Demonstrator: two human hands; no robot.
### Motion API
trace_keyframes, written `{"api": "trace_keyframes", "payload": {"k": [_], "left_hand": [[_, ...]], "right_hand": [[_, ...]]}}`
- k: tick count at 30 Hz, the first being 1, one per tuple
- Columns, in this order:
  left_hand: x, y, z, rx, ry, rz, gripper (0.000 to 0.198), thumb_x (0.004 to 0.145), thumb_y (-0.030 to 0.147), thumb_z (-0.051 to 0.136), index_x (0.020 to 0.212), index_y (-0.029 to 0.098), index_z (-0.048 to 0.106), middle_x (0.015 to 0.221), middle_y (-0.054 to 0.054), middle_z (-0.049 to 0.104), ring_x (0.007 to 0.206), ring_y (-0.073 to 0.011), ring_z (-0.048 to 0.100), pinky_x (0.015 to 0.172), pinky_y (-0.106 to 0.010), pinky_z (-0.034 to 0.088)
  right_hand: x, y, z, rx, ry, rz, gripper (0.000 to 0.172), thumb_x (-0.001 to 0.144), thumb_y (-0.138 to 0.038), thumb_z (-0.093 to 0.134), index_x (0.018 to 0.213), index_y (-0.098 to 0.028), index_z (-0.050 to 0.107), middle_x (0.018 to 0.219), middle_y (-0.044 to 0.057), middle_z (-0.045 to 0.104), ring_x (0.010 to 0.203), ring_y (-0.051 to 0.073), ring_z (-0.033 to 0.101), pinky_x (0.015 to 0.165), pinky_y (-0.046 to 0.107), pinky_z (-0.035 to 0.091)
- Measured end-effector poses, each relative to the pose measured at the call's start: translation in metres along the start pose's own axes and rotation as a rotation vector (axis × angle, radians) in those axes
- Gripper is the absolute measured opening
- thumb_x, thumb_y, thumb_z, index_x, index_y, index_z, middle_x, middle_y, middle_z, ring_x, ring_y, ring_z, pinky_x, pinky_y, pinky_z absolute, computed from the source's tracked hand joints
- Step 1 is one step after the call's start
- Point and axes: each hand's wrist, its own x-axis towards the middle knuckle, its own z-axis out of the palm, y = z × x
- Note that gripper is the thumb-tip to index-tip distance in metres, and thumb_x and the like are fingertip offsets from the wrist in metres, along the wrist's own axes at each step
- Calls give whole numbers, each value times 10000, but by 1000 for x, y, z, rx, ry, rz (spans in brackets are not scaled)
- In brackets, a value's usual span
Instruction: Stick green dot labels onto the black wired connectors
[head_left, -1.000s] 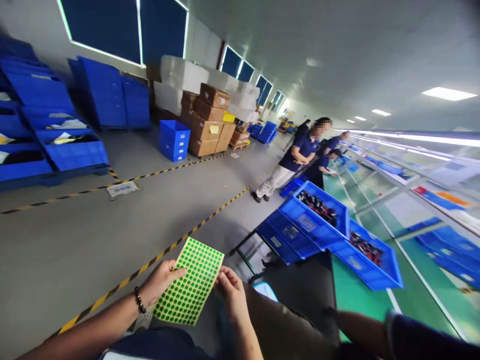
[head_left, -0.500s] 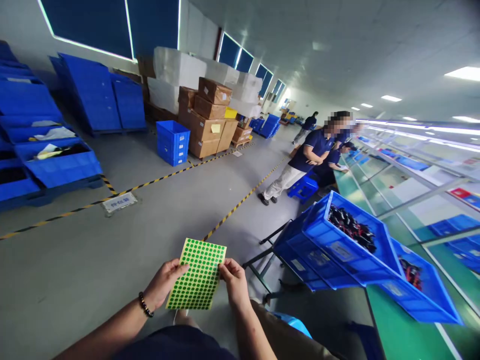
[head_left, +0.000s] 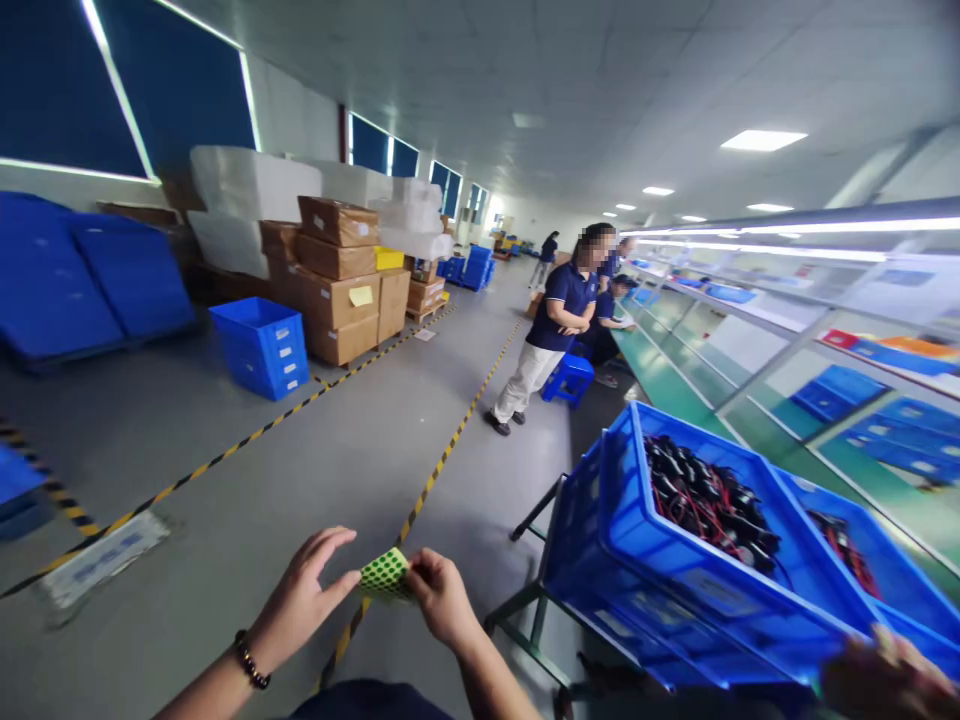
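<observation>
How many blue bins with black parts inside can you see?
2. One bin sits tilted on the rack at the right, full of black parts; a second bin lies just behind it. More may be hidden.

This is a factory assembly hall with a storage side. A long green desk (head_left: 660, 375) runs down the right under strip lights, with shelving above it. Blue plastic crates (head_left: 697, 560) on a metal rack hold black wired parts (head_left: 705, 495). Yellow-and-black hazard tape (head_left: 442, 460) marks aisles on the grey floor. Stacked cardboard cartons (head_left: 337, 280) and foam blocks stand by the windows, beside more blue bins (head_left: 262, 345). Workers in dark blue shirts (head_left: 562, 300) stand along the line.
</observation>
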Motion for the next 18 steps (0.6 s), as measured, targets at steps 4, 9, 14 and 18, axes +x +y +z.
{"api": "trace_keyframes", "payload": {"k": [4, 9, 14, 18], "left_hand": [[60, -1, 35, 43, -233, 47, 211, 775, 404, 537, 815, 223, 637, 880, -61, 635, 881, -209, 563, 833, -274, 427], [130, -27, 69, 7, -440, 25, 316, 852, 406, 408, 705, 179, 570, 712, -19, 585, 708, -144, 548, 663, -189, 425], [235, -52, 102, 56, -559, 163, 348, 878, 388, 351, 678, 165, 530, 689, -9, 559, 685, -120, 533, 647, -170, 408], [339, -59, 124, 111, -633, 338, 301, 873, 328, 365, 686, 175, 544, 698, -7, 581, 681, -111, 547, 639, -157, 401]], "right_hand": [[42, -1, -24, -246, 52, -26, 98, 755, -185, 486, 682, -163, 548, 558, -47, 433, 516, 69, 345, 478, 172, 274], [98, 8, -54, -404, 81, 0, 109, 715, -115, 481, 700, -169, 574, 621, -34, 528, 566, 76, 455, 503, 154, 325], [173, 11, -91, -513, 229, -121, 206, 716, -115, 493, 897, -193, 556, 770, -7, 599, 676, 103, 541, 623, 178, 419], [249, 10, -124, -670, 393, -270, 284, 687, -99, 525, 949, -209, 529, 988, 41, 601, 908, 142, 558, 797, 222, 430]]}}
